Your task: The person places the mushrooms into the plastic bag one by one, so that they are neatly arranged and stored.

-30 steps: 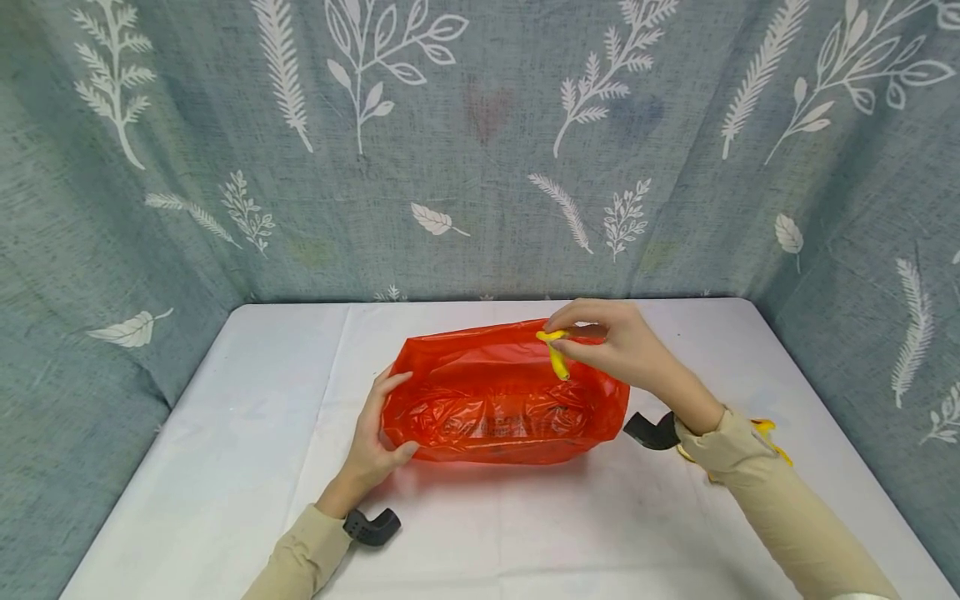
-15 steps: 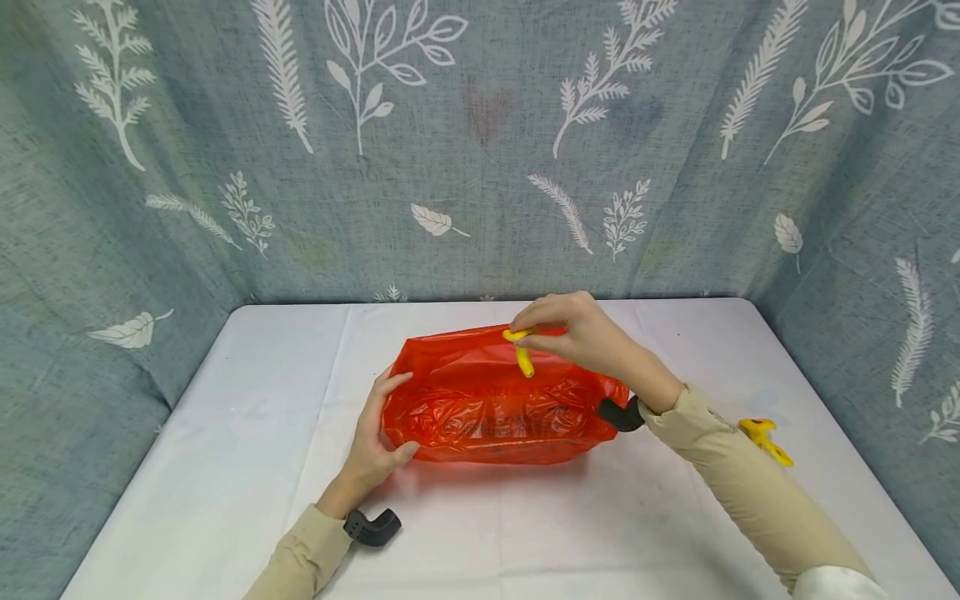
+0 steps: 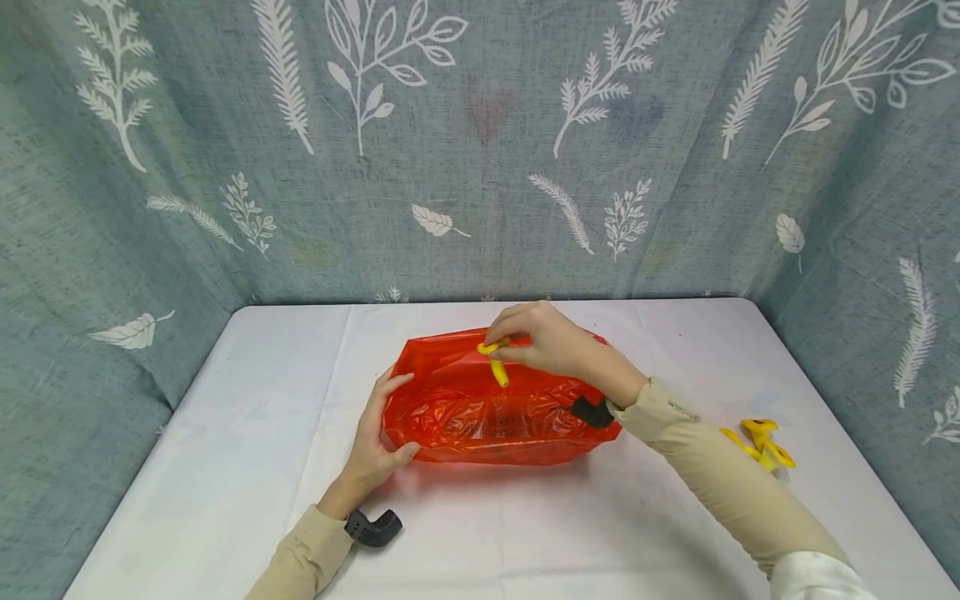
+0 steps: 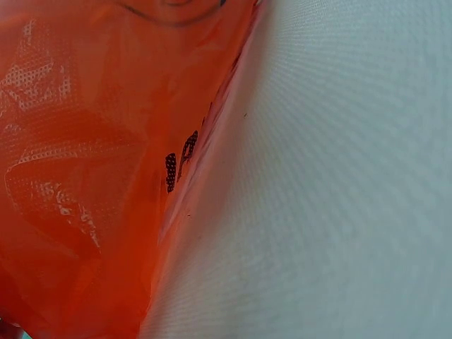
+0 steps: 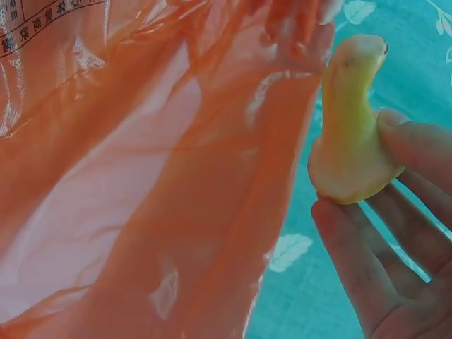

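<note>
The red plastic bag (image 3: 502, 450) stands on the table with its mouth spread upward, and dark print shows on it. My left hand (image 3: 371, 450) holds the bag's left end, thumb and fingers spread at the rim. Behind translucent plastic, some of its fingers (image 5: 289, 28) show in the right wrist view. Over the bag's mouth, my right hand (image 3: 543, 342) pinches a small yellow piece (image 5: 353, 120) between thumb and fingers. It has a curved stem and a flared end; in the head view the stem hangs down. The left wrist view shows only bag and tablecloth.
Several similar yellow pieces (image 3: 765, 446) lie grouped on the right of the table, beside my right sleeve (image 3: 720, 467). A white cloth (image 3: 247, 467) covers the table. A leaf-patterned curtain (image 3: 480, 167) surrounds the back and sides.
My right hand has moved left over the bag with the yellow piece, ending slightly lower in the head view. More of the pieces on the table now show. The left hand keeps its place.
</note>
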`<state>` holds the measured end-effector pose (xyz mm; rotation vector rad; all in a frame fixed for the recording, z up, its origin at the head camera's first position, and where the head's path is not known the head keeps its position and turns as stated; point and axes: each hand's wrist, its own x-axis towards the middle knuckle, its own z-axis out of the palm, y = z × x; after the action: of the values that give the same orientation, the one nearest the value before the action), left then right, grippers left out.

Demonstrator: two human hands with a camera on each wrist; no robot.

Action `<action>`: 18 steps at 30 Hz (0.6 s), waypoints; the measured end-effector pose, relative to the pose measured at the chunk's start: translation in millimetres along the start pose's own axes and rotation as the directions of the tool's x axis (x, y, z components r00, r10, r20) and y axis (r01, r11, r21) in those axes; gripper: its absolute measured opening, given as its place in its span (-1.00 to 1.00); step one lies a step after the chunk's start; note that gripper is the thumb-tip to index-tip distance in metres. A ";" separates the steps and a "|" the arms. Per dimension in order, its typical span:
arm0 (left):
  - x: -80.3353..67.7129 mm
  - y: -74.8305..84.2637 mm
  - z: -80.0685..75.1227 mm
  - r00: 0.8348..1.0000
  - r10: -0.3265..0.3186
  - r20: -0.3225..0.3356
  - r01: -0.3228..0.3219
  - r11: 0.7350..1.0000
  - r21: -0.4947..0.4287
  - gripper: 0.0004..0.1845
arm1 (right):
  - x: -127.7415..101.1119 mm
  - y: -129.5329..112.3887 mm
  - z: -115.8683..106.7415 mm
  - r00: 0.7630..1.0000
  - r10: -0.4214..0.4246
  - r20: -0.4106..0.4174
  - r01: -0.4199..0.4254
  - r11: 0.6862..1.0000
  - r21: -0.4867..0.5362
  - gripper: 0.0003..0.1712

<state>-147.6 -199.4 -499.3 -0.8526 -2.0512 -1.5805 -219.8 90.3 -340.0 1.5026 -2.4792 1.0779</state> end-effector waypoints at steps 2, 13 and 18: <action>0.5 -0.2 -0.2 1.000 0.003 0.001 -0.003 1.000 0.000 -0.09 | 1.5 1.0 2.5 1.000 0.002 0.012 -0.002 1.000 -0.006 -0.85; 1.0 0.2 0.1 1.000 0.021 0.004 -0.021 1.000 -0.006 -0.10 | 7.9 4.9 18.0 0.995 0.031 0.090 -0.024 0.997 -0.071 -0.87; 1.6 0.6 -0.3 1.000 0.010 0.014 -0.010 1.000 -0.012 -0.11 | 11.6 5.4 24.9 0.988 0.082 0.128 -0.068 0.992 -0.110 -0.85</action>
<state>-148.4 -199.3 -497.8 -0.8787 -2.0464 -1.5873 -222.8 68.5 -357.4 1.5090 -2.6541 0.8685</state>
